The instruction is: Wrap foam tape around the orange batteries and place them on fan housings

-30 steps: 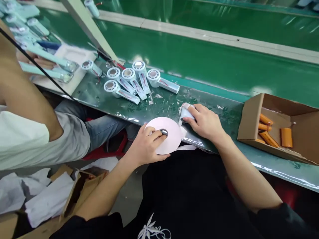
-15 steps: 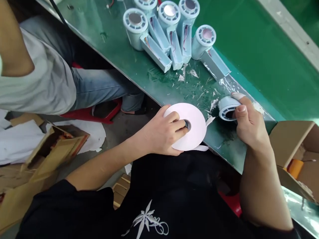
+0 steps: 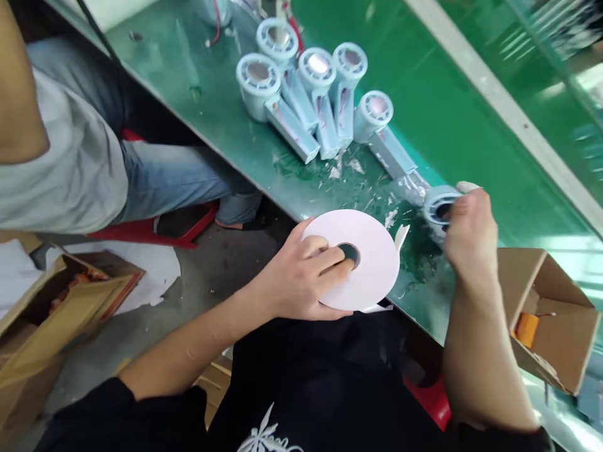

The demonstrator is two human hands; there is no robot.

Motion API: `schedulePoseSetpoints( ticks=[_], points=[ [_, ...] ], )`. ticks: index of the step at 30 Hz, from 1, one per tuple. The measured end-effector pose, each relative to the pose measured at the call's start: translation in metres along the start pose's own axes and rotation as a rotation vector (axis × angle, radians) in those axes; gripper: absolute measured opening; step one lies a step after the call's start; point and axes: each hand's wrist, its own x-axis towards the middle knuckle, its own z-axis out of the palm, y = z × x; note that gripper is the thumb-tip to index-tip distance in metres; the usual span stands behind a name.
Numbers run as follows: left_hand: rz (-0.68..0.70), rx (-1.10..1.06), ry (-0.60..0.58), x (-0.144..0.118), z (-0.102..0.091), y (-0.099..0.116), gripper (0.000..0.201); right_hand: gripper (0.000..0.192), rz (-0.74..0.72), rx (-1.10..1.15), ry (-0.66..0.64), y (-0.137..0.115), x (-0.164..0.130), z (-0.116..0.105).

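Observation:
My left hand (image 3: 313, 276) grips a wide white roll of tape (image 3: 372, 260), with fingers hooked into its core. A loose tape end (image 3: 402, 237) sticks out at the roll's right side. My right hand (image 3: 471, 223), slightly blurred, is closed on a light-blue round plastic housing (image 3: 431, 204) at the right of the bench. Its dark opening shows beside my thumb; the rest is hidden by the hand. Farther up the bench stand several similar light-blue housings (image 3: 257, 97) with round heads, trough-shaped handles and thin wires; one (image 3: 374, 113) stands nearest my right hand.
White scraps (image 3: 355, 166) litter the green bench (image 3: 282, 182). An open cardboard box (image 3: 560, 301) with an orange item stands at the right. Another person in a grey shirt (image 3: 70, 144) sits at the left, near an open carton (image 3: 70, 301) on the floor.
The view has shifted, so the bench things appear lower. My right hand, with its housing, has come closer to the nearest standing housing's handle. My left hand still holds the tape roll.

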Motion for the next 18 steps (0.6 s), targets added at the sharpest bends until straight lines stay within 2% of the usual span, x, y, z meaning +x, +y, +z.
schedulePoseSetpoints(
  ticks=[2,4,7,8,10,12,13,15,16,18],
  points=[
    [-0.03,0.022,0.125,0.004,0.001,0.005,0.065,0.06,-0.025,-0.062,-0.007,-0.012,-0.002,0.006],
    [-0.063,0.078,0.222,0.011,0.001,0.01,0.07,0.062,-0.036,-0.022,-0.014,-0.022,-0.006,0.002],
    [-0.091,0.167,0.31,0.029,0.002,0.014,0.066,0.059,-0.004,0.266,0.029,-0.033,-0.031,-0.024],
    [-0.081,0.181,0.309,0.036,0.002,0.014,0.061,0.059,-0.016,0.401,-0.034,-0.038,-0.046,-0.035],
    [-0.02,0.178,0.267,0.052,0.003,0.012,0.055,0.049,-0.11,0.644,-0.318,-0.048,-0.082,-0.052],
    [0.016,0.156,0.23,0.069,0.004,0.008,0.055,0.036,-0.257,0.772,-0.602,-0.055,-0.115,-0.06],
    [0.007,0.142,0.229,0.077,0.006,0.005,0.054,0.034,-0.326,0.782,-0.674,-0.055,-0.128,-0.062],
    [-0.056,0.114,0.25,0.089,0.012,0.001,0.054,0.031,-0.404,0.741,-0.699,-0.043,-0.14,-0.07],
    [-0.086,0.103,0.258,0.094,0.015,0.0,0.053,0.026,-0.392,0.701,-0.678,-0.031,-0.14,-0.078],
    [-0.092,0.082,0.24,0.099,0.024,0.002,0.052,0.029,-0.244,0.563,-0.559,0.006,-0.129,-0.1]
  ],
)
